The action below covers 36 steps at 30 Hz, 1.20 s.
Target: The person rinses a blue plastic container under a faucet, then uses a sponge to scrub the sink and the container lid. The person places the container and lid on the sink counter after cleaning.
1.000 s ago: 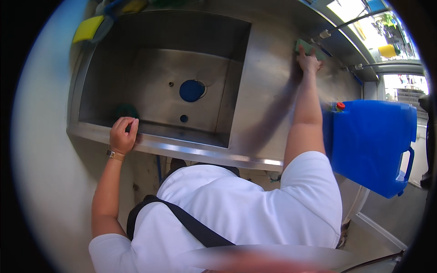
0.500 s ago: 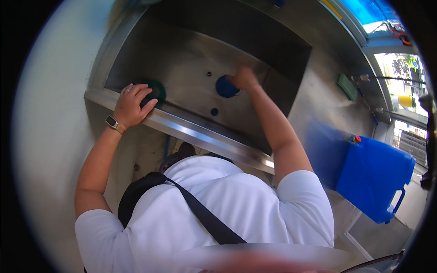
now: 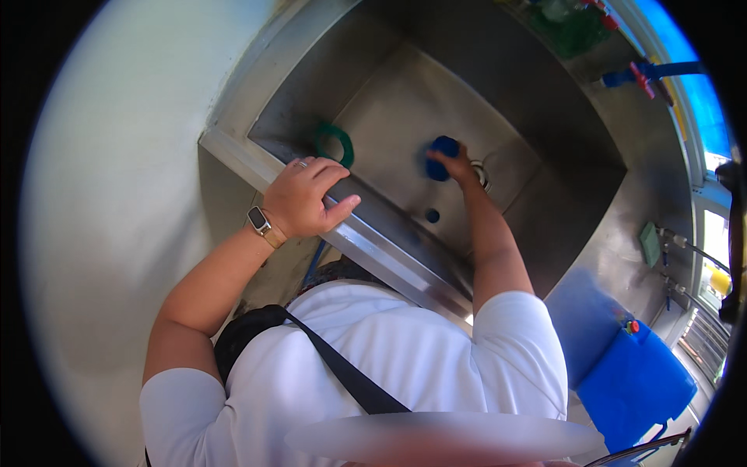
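My right hand (image 3: 457, 165) reaches down into a deep steel sink (image 3: 397, 86) with its fingers closed on a blue rounded object (image 3: 443, 148). The object is slightly blurred, and I cannot make out its exact kind. Beside that hand, a pale metal ring (image 3: 482, 175) shows on the sink floor. My left hand (image 3: 307, 194), wearing a ring and a wristwatch, rests over the sink's front rim with the thumb apart from the fingers, holding nothing. Just past its fingertips, a dark green ring-shaped thing (image 3: 347, 148) lies inside the sink, near the front wall.
A dark round hole (image 3: 432, 215) is in the sink floor. To the right stands a large blue jerrycan (image 3: 638, 381) with a red cap. A green sponge-like block (image 3: 650, 244) sits near the taps, and a blue pipe with a red valve handle (image 3: 643, 80) is at the far right.
The view has turned, shifting the sink. My right hand has moved the blue object left across the sink floor, uncovering the metal ring. My left hand has come off the green ring onto the rim.
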{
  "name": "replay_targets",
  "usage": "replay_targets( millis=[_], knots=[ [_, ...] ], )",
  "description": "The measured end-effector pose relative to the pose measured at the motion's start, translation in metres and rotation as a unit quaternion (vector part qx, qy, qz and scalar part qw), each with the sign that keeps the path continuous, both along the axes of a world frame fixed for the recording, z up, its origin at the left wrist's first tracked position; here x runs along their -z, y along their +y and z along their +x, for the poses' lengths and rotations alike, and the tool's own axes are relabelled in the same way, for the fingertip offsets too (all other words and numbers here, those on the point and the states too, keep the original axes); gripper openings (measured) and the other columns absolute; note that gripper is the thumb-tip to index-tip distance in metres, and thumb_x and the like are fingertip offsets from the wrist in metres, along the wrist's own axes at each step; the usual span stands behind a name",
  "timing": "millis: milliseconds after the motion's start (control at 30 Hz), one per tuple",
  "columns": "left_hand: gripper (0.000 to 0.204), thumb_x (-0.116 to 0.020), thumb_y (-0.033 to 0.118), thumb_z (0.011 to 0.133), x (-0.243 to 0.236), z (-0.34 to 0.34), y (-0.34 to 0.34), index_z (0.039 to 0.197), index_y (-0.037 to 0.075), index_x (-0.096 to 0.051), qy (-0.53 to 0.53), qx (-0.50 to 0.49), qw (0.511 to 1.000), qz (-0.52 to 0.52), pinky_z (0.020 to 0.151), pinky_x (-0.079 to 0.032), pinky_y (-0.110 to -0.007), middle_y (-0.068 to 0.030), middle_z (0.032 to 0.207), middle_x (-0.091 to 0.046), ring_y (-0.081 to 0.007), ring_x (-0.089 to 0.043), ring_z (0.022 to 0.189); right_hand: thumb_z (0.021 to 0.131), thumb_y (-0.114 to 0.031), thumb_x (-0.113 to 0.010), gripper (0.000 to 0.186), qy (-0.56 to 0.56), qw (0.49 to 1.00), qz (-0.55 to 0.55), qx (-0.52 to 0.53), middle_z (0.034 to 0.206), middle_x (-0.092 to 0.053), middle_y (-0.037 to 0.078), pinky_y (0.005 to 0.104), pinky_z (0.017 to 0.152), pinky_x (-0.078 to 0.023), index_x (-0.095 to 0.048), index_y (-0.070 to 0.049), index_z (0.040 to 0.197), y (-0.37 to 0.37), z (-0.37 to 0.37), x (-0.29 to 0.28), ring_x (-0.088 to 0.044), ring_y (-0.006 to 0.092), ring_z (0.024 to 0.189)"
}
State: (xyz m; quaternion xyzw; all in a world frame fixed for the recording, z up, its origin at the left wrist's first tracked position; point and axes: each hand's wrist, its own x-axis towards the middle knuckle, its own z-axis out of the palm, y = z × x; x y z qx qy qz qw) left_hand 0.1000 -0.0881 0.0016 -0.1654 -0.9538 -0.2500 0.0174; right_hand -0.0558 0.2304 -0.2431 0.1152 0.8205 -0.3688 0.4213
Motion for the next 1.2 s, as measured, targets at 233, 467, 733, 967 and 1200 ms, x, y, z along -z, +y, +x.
replay_targets(
  millis=[233,467,733,967,1200],
  knots=[
    [0.057,-0.071,0.044,0.085,0.003,-0.052,0.028,0.119,0.0,-0.06,-0.094,-0.061,0.99,0.09,0.087,-0.05,-0.045,-0.022,0.116,-0.064,-0.0367,-0.063,0.103,0.077,-0.068,-0.072,0.095,-0.12,0.882,-0.424,0.169,0.128,-0.058,0.019,0.0516,0.102,-0.045,-0.041,-0.009,0.145,-0.099,0.0,-0.118,-0.059,0.0339,0.117],
    [0.036,-0.071,0.034,0.088,0.037,-0.093,0.029,0.092,0.0,-0.06,-0.066,-0.211,0.929,0.298,0.069,-0.05,-0.045,-0.022,0.087,-0.065,-0.0371,-0.065,0.078,0.073,-0.067,-0.075,0.098,0.476,0.877,-0.056,-0.038,0.132,-0.055,0.025,0.0438,0.105,-0.043,-0.046,-0.003,0.141,-0.158,-0.084,-0.245,-0.055,0.0377,0.122],
    [0.037,-0.067,0.039,0.087,0.063,-0.102,0.031,0.096,0.003,-0.063,-0.017,-0.131,0.975,0.178,0.074,-0.053,-0.048,-0.0181,0.098,-0.065,-0.0388,-0.064,0.086,0.084,-0.046,-0.069,0.06,0.628,0.68,0.187,-0.331,0.132,-0.059,0.021,0.0447,0.1,-0.046,-0.055,-0.024,0.138,-0.242,-0.205,-0.323,-0.057,0.0371,0.121],
    [0.033,-0.063,0.039,0.089,0.059,-0.1,0.034,0.104,0.009,-0.065,-0.059,-0.097,0.986,0.125,0.075,-0.056,-0.048,-0.0142,0.104,-0.066,-0.0352,-0.066,0.089,0.084,-0.016,-0.056,0.047,0.618,0.747,0.177,-0.171,0.114,-0.067,0.025,0.0464,0.098,-0.049,-0.053,-0.012,0.13,-0.241,-0.242,-0.353,-0.062,0.0419,0.112],
    [0.034,-0.063,0.041,0.088,0.061,-0.1,0.035,0.102,0.01,-0.066,-0.034,-0.101,0.987,0.118,0.072,-0.056,-0.047,-0.0125,0.099,-0.066,-0.033,-0.067,0.086,0.08,-0.026,-0.066,0.07,0.483,0.82,0.252,-0.174,0.129,-0.057,0.028,0.0422,0.103,-0.047,-0.038,0.011,0.132,-0.254,-0.261,-0.312,-0.057,0.0405,0.121]
  ],
)
